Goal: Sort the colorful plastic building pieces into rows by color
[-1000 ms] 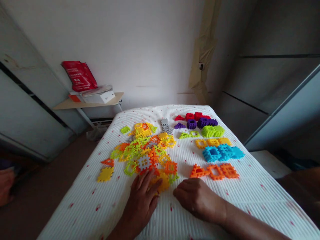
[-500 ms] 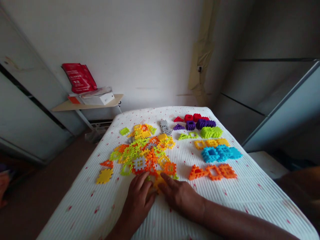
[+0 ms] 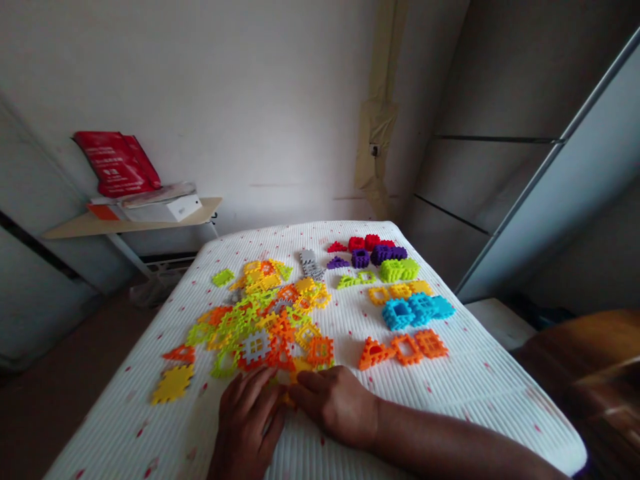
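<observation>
Close to the front of a mixed pile of plastic interlocking tiles (image 3: 250, 317), both my hands are on a yellow interlocking tile (image 3: 302, 367). My left hand (image 3: 253, 410) has its fingers bent around the tile's left side, partly covering it. From the right, my right hand (image 3: 337, 403) grips the same tile with curled fingers; its thumb is hidden. Just beyond the fingers lie a grey window tile (image 3: 255, 346) and an orange window tile (image 3: 321, 350). A solid yellow square tile (image 3: 173, 384) and an orange triangular tile (image 3: 179, 353) lie left of my left hand.
On the right, tiles stand grouped by colour: orange (image 3: 431, 343), blue (image 3: 420, 308), yellow (image 3: 400, 291), green (image 3: 399, 269), purple (image 3: 387, 254) and red (image 3: 371, 241). Grey tiles (image 3: 312, 267) lie behind the pile. A side table (image 3: 75, 227) holds a red bag (image 3: 117, 163).
The camera view has turned right, so everything sits further left in the picture. Both hands stay at the yellow tile, with my right fingers more curled over it.
</observation>
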Available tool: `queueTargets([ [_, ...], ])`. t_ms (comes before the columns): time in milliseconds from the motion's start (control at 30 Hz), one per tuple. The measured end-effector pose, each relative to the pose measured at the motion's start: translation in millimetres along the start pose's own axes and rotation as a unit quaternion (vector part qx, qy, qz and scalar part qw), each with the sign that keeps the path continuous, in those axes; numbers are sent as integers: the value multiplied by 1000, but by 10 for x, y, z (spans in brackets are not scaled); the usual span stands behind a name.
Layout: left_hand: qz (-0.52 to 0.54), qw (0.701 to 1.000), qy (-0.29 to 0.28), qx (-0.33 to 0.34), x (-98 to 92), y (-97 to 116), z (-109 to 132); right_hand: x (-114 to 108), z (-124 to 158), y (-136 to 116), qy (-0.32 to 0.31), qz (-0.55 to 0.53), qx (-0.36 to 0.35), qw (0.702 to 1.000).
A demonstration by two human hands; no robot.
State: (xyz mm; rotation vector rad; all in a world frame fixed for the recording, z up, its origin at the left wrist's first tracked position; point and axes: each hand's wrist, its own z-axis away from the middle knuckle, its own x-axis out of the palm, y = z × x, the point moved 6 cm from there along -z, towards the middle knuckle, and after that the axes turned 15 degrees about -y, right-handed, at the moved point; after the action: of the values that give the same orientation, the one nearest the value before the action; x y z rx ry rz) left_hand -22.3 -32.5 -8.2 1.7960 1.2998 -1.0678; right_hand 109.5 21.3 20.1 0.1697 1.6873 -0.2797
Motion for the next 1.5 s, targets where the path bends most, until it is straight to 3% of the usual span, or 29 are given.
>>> queueTargets([
  [133,122,990,30,-71,-121,-74,-87,-224,36,54,101,22,11,995],
  [200,250,956,24,-152,-149,-131,-192,-342,67,114,154,42,24,987],
  [233,326,924,14,-198,-138,-152,-251,-392,80,147,172,51,30,983],
  [333,531,791,-4,-305,-51,-142,-431,-499,97,242,195,74,43,977],
  [467,681,644,18,-348,93,-73,-638,-570,119,337,207,83,50,974],
  [600,772,533,33,-344,242,2,-749,-530,155,395,216,71,51,972],
  [700,807,479,54,-341,288,47,-760,-451,161,394,205,57,45,976],
  [867,815,470,77,-330,327,36,-720,-374,159,308,199,43,9,979],
  [1000,792,498,99,-339,346,-82,-678,-404,188,297,221,13,-9,975],
  [1133,769,522,109,-353,325,-175,-659,-489,222,445,247,-68,30,966],
  [1267,757,540,89,-357,324,-164,-656,-480,163,581,187,-140,50,971],
  [1500,752,553,24,-359,421,-81,-627,-444,89,571,87,-129,31,987],
])
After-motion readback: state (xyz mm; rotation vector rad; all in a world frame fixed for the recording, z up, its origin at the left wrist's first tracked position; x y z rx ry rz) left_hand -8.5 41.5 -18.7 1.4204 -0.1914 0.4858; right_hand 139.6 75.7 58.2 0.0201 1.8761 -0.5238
